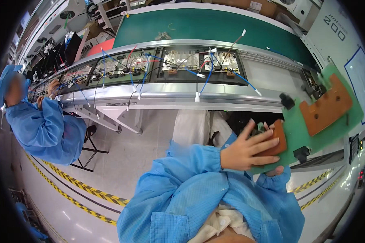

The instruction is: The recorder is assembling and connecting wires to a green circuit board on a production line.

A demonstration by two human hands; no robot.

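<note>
A green fixture board is tilted at the right, with a large orange plate and a smaller orange block on its face. My left hand lies across the smaller block with its fingers stretched and apart, beside small green and metallic parts. At the board's near edge my right hand has its fingers against the board; most of it is hidden by the board and its sleeve. Black clamps stick out from the board's edges.
Beyond me runs a metal-railed conveyor carrying trays of circuit assemblies with loose blue, red and black wires. Behind it is a green belt. A co-worker in blue sits at the left. A white machine stands at the right.
</note>
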